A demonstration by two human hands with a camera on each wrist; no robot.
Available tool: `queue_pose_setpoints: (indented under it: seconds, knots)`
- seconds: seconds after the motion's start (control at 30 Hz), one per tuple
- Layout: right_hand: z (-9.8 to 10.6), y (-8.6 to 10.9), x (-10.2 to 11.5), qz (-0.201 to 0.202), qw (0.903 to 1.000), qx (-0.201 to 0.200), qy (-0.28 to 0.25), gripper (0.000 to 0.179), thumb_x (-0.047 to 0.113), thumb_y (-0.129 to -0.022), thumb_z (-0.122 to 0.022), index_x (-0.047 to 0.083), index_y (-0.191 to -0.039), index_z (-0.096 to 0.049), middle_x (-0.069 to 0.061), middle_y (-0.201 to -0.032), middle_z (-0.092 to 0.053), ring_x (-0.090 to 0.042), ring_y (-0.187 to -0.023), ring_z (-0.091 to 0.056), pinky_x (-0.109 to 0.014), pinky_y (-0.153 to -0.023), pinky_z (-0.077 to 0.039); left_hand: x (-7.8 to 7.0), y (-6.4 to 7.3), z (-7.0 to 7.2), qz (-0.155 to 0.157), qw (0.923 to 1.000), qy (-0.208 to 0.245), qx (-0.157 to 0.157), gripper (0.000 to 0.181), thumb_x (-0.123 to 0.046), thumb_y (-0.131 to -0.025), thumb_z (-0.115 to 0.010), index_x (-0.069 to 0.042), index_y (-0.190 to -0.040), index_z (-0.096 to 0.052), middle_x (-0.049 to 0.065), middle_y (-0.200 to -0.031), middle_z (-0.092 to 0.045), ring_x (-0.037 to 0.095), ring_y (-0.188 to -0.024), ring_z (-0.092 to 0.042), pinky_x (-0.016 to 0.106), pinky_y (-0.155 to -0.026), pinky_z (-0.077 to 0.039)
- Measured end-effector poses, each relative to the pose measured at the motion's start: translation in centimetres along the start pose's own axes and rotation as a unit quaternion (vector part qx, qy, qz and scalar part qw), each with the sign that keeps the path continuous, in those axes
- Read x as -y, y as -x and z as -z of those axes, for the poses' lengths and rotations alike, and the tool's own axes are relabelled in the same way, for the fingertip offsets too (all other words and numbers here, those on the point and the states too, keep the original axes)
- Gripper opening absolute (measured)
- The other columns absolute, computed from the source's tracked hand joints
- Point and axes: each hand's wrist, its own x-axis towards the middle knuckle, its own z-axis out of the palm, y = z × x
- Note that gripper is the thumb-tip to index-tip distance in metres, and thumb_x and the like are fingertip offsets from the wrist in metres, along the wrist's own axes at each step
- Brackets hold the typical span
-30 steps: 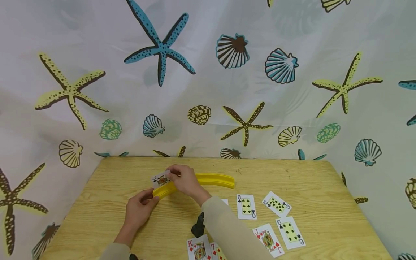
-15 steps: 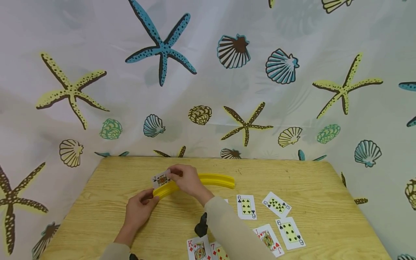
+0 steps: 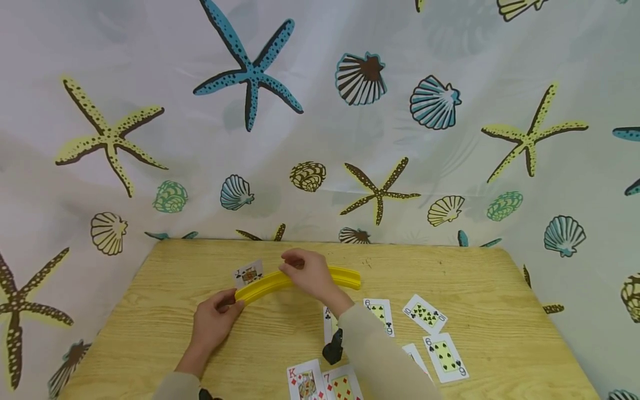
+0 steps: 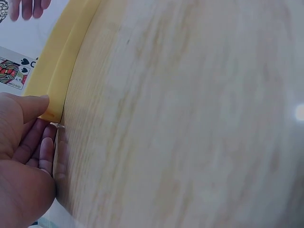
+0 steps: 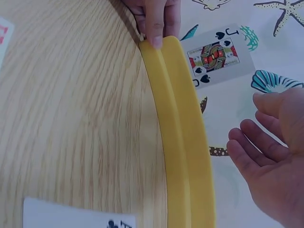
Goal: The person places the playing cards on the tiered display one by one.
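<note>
A curved yellow card holder (image 3: 266, 284) stands near the back of the wooden table. My left hand (image 3: 214, 322) pinches its left end, with the thumb on the front face in the left wrist view. A jack of spades (image 5: 214, 56) stands upright in the holder close to that end. My right hand (image 3: 311, 273) is over the holder's middle, apart from the card, fingers loosely bent with nothing between them. In the right wrist view the right hand (image 5: 273, 152) shows an open palm beside the holder.
Face-up cards lie in front: a king of diamonds (image 3: 305, 380), a seven of diamonds (image 3: 344, 384), a six of clubs (image 3: 380, 312), a ten of clubs (image 3: 425, 314) and a six of spades (image 3: 446, 357). The right sleeve partly covers others. A patterned curtain (image 3: 320, 139) borders the table's back.
My right hand has let go of the jack of spades and moved right along the holder. The card stays standing there. My left hand has kept its place.
</note>
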Motion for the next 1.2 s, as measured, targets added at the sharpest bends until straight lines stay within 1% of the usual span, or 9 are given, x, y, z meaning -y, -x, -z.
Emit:
queue_pose_setpoints:
  seconds: [0.2, 0.4, 0.5, 0.6, 0.73, 0.87, 0.97, 1.1, 1.2]
  knots:
    - [2.0, 1.4, -0.8, 0.007, 0.9999, -0.008, 0.009, 0.029, 0.018, -0.102, -0.070, 0.004, -0.127, -0.073, -0.015, -0.120, -0.076, -0.029, -0.107, -0.073, -0.033, -0.093, -0.060, 0.0, -0.1, -0.1, 0.007, 1.0000, -0.002, 0.003, 0.043, -0.017, -0.101, -0.071, 0.001, -0.140, -0.065, 0.025, -0.126, -0.073, 0.033, -0.107, -0.073, 0.012, -0.078, -0.051]
    - [4.2, 3.3, -2.1, 0.017, 0.9994, -0.005, 0.029, 0.032, 0.019, -0.102, -0.071, 0.001, -0.128, -0.071, -0.020, -0.122, -0.074, -0.034, -0.111, -0.070, -0.044, -0.096, -0.060, 0.0, 0.0, -0.2, 0.005, 1.0000, -0.005, 0.003, 0.043, -0.018, -0.101, -0.071, 0.001, -0.139, -0.066, 0.024, -0.128, -0.073, 0.033, -0.110, -0.071, 0.012, -0.080, -0.051]
    - [5.2, 4.3, -2.7, 0.009, 0.9993, 0.000, 0.037, 0.035, 0.021, -0.102, -0.071, 0.001, -0.131, -0.070, -0.021, -0.125, -0.073, -0.036, -0.115, -0.068, -0.050, -0.099, -0.057, 0.0, 0.1, -0.1, 0.006, 1.0000, -0.002, -0.001, 0.043, -0.018, -0.101, -0.072, 0.001, -0.139, -0.066, 0.025, -0.127, -0.073, 0.034, -0.109, -0.072, 0.011, -0.079, -0.051]
    - [5.9, 5.1, -3.2, -0.004, 0.9989, -0.003, 0.046, 0.037, 0.023, -0.101, -0.072, 0.002, -0.131, -0.069, -0.021, -0.126, -0.072, -0.037, -0.116, -0.067, -0.052, -0.100, -0.057, 0.0, 0.1, 0.0, 0.006, 1.0000, -0.002, -0.002, 0.043, -0.018, -0.101, -0.072, 0.001, -0.139, -0.066, 0.025, -0.126, -0.073, 0.034, -0.108, -0.072, 0.012, -0.078, -0.051]
    - [6.6, 6.2, -3.8, -0.026, 0.9986, -0.010, 0.044, 0.038, 0.023, -0.100, -0.074, 0.002, -0.132, -0.069, -0.021, -0.126, -0.072, -0.036, -0.117, -0.067, -0.052, -0.101, -0.056, 0.0, 0.0, 0.0, 0.009, 0.9999, -0.006, -0.001, 0.043, -0.019, -0.101, -0.072, 0.001, -0.139, -0.066, 0.024, -0.126, -0.073, 0.032, -0.107, -0.072, 0.013, -0.079, -0.051]
    - [7.1, 7.1, -4.4, -0.040, 0.9979, -0.010, 0.049, 0.041, 0.024, -0.100, -0.074, 0.000, -0.132, -0.068, -0.021, -0.129, -0.071, -0.038, -0.120, -0.066, -0.054, -0.105, -0.054, 0.1, -0.1, -0.1, 0.012, 0.9999, -0.008, 0.000, 0.043, -0.019, -0.101, -0.071, 0.000, -0.139, -0.066, 0.024, -0.127, -0.073, 0.031, -0.108, -0.072, 0.012, -0.079, -0.051]
    - [7.4, 7.7, -4.5, -0.049, 0.9967, -0.007, 0.065, 0.044, 0.026, -0.099, -0.074, -0.001, -0.134, -0.067, -0.020, -0.133, -0.069, -0.040, -0.124, -0.064, -0.056, -0.108, -0.051, 0.1, -0.1, -0.1, 0.011, 0.9999, -0.006, 0.000, 0.043, -0.018, -0.101, -0.071, 0.001, -0.139, -0.066, 0.025, -0.127, -0.073, 0.033, -0.109, -0.072, 0.012, -0.079, -0.051]
    - [7.7, 8.3, -4.8, -0.058, 0.9942, 0.001, 0.090, 0.047, 0.027, -0.098, -0.076, 0.001, -0.135, -0.067, -0.016, -0.135, -0.068, -0.039, -0.128, -0.062, -0.056, -0.111, -0.049, 0.0, -0.2, -0.1, 0.007, 1.0000, -0.004, -0.001, 0.042, -0.017, -0.101, -0.071, 0.000, -0.139, -0.066, 0.024, -0.127, -0.073, 0.033, -0.110, -0.072, 0.012, -0.080, -0.051]
    - [7.9, 8.6, -5.3, -0.050, 0.9922, 0.007, 0.113, 0.048, 0.028, -0.096, -0.078, 0.000, -0.133, -0.068, -0.017, -0.133, -0.069, -0.039, -0.127, -0.062, -0.057, -0.110, -0.049, 0.0, -0.2, 0.0, 0.008, 1.0000, -0.003, 0.000, 0.042, -0.018, -0.101, -0.071, 0.000, -0.139, -0.066, 0.024, -0.127, -0.073, 0.032, -0.110, -0.072, 0.012, -0.079, -0.051]
